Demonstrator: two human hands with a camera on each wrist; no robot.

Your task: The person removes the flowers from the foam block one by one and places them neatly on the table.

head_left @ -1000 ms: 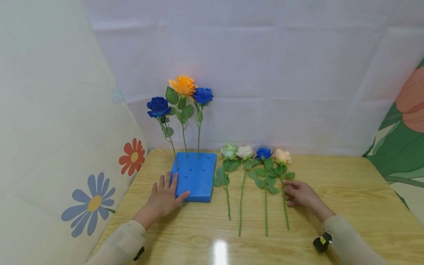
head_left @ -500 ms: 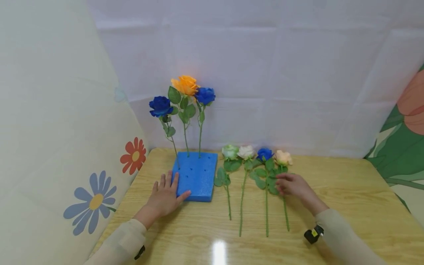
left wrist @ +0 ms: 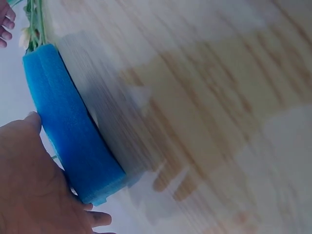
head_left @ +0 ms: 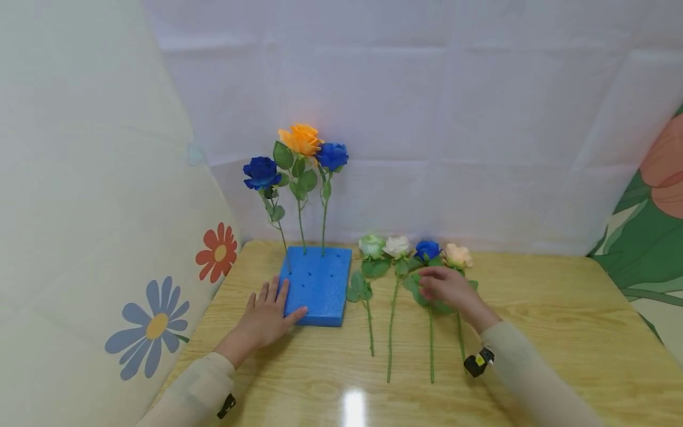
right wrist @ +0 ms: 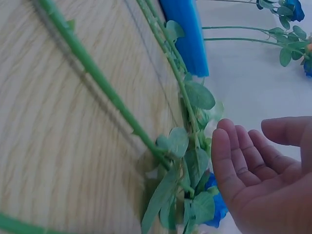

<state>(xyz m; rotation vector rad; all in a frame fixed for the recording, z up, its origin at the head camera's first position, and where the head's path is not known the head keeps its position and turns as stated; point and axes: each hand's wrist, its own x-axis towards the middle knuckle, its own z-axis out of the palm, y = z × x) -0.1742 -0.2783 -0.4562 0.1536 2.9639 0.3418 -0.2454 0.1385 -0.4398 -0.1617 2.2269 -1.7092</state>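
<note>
My left hand (head_left: pixel 262 320) rests with spread fingers along the left front corner of a blue foam block (head_left: pixel 322 296); the left wrist view shows the thumb and fingers against the block's sides. Over the leaves of a lying blue rose (head_left: pixel 427 249) hovers my right hand (head_left: pixel 450 290), its fingers loosely bent and nothing between them. It hides part of that rose's stem and overlaps the peach rose (head_left: pixel 458 255) at its right. Farther left lie a white rose (head_left: pixel 397 246) and a pale green rose (head_left: pixel 372 245), blooms toward the wall.
Stuck upright in the block are a dark blue rose (head_left: pixel 261 172), an orange rose (head_left: pixel 302 139) and another blue rose (head_left: pixel 333 156). Several small holes dot the block's top. A white cloth (head_left: pixel 400 118) hangs behind the wooden table (head_left: pixel 544 296).
My right hand has moved left from beside the peach rose's stem to over the blue rose's leaves. The left hand has stayed at the block; the roses lie as before.
</note>
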